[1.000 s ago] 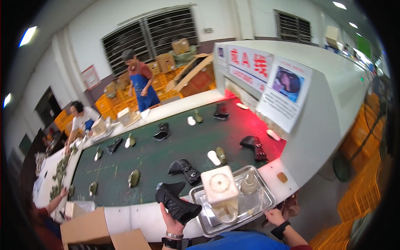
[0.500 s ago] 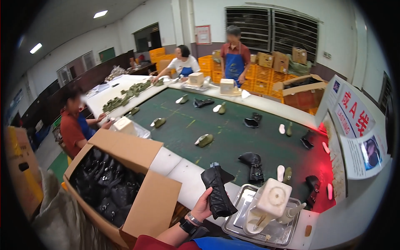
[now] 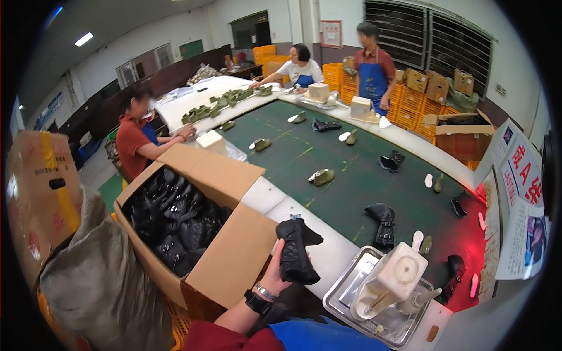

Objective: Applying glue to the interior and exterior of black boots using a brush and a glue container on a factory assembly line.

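My left hand (image 3: 275,270), with a watch and bracelet on its wrist, is closed round a black quilted boot upper (image 3: 301,251). The upper hangs over the near edge of the white table border, between an open carton and a metal tray. Black boot uppers (image 3: 170,210) fill that carton (image 3: 234,251) to the left. Beyond the held upper, a black buckled boot upper (image 3: 383,225) lies on the green conveyor belt (image 3: 293,158). My right hand is out of view.
A metal tray (image 3: 342,281) holds a white block-shaped container (image 3: 404,266) and a bottle. Olive shoe uppers with pale soles (image 3: 322,177) dot the belt. Co-workers stand at the left (image 3: 137,140) and far side (image 3: 374,70). A grey sack (image 3: 99,275) bulges at the near left.
My view has swung left, so the scene sits further right. The boot upper has moved closer to the carton, still in my left hand. The left co-worker's hands have shifted.
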Available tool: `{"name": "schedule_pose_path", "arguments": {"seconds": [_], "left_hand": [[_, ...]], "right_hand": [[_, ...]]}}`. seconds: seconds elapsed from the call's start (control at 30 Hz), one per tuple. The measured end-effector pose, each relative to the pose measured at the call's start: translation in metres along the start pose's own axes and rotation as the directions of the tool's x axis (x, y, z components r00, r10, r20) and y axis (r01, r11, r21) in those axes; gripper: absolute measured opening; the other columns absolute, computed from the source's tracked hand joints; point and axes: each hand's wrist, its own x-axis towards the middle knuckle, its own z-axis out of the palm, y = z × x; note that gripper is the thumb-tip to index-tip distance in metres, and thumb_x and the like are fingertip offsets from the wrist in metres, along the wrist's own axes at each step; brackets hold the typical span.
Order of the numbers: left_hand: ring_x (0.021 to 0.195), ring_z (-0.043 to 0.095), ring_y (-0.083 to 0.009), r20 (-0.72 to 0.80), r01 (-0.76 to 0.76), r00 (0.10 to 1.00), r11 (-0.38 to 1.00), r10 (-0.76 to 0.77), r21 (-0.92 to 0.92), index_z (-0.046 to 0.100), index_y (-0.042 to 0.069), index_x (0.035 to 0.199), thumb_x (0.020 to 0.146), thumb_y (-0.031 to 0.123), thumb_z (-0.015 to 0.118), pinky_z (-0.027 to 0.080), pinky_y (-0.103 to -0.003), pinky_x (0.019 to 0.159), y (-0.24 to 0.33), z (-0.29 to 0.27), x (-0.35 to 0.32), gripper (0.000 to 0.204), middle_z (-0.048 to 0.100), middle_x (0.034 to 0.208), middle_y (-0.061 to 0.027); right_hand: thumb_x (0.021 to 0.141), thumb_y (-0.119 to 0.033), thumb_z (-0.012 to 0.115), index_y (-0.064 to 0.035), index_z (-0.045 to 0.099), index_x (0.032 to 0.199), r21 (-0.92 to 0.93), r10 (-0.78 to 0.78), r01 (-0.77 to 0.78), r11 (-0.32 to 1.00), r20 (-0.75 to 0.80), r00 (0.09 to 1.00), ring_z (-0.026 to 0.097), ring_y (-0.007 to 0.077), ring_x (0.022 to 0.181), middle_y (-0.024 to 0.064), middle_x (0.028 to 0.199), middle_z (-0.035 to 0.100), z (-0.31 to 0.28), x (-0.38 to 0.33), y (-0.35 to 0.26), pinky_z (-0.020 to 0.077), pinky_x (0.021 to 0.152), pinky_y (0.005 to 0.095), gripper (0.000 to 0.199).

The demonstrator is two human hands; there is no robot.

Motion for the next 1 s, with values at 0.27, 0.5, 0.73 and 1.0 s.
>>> {"name": "schedule_pose_path", "arguments": {"seconds": [0.27, 0.5, 0.73, 1.0], "left_hand": [[0.093, 0.061, -0.0255, 0.057, 0.095, 0.994, 0.994, -0.092, -0.055, 0.055, 0.003, 0.111, 0.09, 0.048, 0.047, 0.05, -0.04, 0.085, -0.023, -0.003, -0.004, 0.05, 0.062, 0.101, -0.0153], [0.093, 0.061, -0.0227, 0.027, 0.14, 0.99, 0.99, -0.14, 0.004, 0.055, 0.003, 0.111, 0.091, 0.042, 0.048, 0.048, -0.036, 0.087, -0.032, 0.017, 0.006, 0.045, 0.063, 0.102, -0.013], [0.088, 0.062, -0.0175, 0.035, -0.028, 0.999, 0.968, 0.02, 0.249, 0.055, 0.005, 0.108, 0.09, 0.032, 0.054, 0.051, -0.035, 0.08, -0.009, 0.062, 0.057, 0.033, 0.064, 0.096, -0.0067], [0.071, 0.058, -0.0181, -0.129, -0.023, 0.99, 0.954, 0.065, 0.299, 0.055, 0.008, 0.096, 0.078, 0.031, 0.066, 0.05, -0.034, 0.065, 0.021, 0.044, 0.201, 0.031, 0.058, 0.08, -0.0047]], "right_hand": [[0.08, -0.032, 0.063, -0.0012, 0.064, 0.081, -0.094, 0.036, -0.026, 0.995, 0.104, 0.994, 0.057, 0.0227, 0.071, 0.0126, 0.073, 0.06, -0.016, -0.006, 0.026, 0.045, 0.066, 0.0321, 0.031], [0.079, -0.033, 0.063, -0.0011, 0.064, 0.085, -0.113, 0.107, -0.091, 0.989, 0.139, 0.985, 0.057, 0.0242, 0.077, 0.0138, 0.078, 0.06, -0.011, -0.025, 0.041, 0.0448, 0.07, 0.0326, 0.032], [0.078, -0.034, 0.063, -0.001, 0.064, 0.089, -0.043, 0.251, -0.248, 0.968, 0.12, 0.96, 0.057, 0.0257, 0.082, 0.015, 0.083, 0.061, 0.024, -0.088, 0.06, 0.0446, 0.075, 0.0331, 0.035], [0.078, -0.035, 0.064, -0.0009, 0.064, 0.093, 0.023, 0.323, -0.328, 0.944, 0.116, 0.939, 0.057, 0.0274, 0.089, 0.0163, 0.089, 0.062, 0.062, -0.093, 0.022, 0.0443, 0.079, 0.0337, 0.038]]}}
